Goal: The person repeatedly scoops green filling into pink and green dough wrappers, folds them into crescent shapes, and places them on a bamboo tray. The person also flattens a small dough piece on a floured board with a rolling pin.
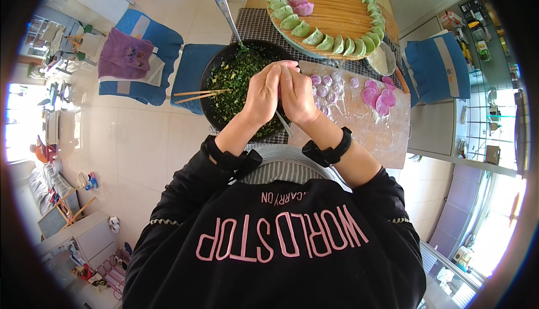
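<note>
My left hand (263, 93) and my right hand (297, 93) are pressed together, fingers closed, above the right side of a black pan of chopped green filling (227, 87). Whatever lies between them is hidden by the fingers. A metal spoon (227, 17) leans out of the pan's far side, and wooden chopsticks (196, 94) rest over its left rim. Just right of my hands, small floured pink dough pieces (323, 91) sit on a wooden board (359, 132). Flat pink wrappers (383, 101) lie farther right on that board.
Beyond the board, a round tray (325, 14) carries green dumplings (301, 29) around its edge and a few pink dumplings (303, 8). A bowl of white flour (382, 61) and a rolling pin (402, 81) are at the right. Blue-covered chairs (163, 39) flank the table.
</note>
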`<state>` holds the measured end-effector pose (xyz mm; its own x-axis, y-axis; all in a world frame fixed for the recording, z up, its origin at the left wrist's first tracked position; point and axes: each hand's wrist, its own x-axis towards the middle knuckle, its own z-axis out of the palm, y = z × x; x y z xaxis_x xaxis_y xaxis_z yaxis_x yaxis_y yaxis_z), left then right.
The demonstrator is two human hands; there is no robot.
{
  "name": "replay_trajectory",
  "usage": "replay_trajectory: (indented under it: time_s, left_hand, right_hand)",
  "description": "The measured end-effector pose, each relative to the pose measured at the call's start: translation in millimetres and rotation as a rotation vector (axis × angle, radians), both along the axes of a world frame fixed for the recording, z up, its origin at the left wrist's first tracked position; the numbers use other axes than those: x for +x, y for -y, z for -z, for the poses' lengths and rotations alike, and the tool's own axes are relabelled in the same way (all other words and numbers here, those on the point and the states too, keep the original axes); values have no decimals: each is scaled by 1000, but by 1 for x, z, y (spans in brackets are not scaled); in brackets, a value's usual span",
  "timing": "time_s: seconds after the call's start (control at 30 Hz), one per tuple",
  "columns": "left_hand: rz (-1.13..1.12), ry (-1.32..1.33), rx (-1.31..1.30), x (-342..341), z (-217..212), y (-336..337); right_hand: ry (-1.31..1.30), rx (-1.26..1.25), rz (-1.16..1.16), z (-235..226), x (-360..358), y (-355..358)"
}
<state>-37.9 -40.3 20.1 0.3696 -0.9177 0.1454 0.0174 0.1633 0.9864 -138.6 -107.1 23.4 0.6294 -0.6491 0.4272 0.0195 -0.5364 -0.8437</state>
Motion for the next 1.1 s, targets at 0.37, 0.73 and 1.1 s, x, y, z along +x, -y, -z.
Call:
replay_trajectory:
  time_s: [0.37, 0.73, 1.1]
  left_hand:
    - [175, -760, -72, -9, -26, -2]
    - [155, -583, -190, -23, -8, -3]
    - [140, -380, -157, -20, -10, -4]
  right_hand:
    - [-8, -321, -65, -58, -15, 40]
    - [55, -99, -174, -42, -31, 37]
    - [27, -249, -130, -38, -35, 34]
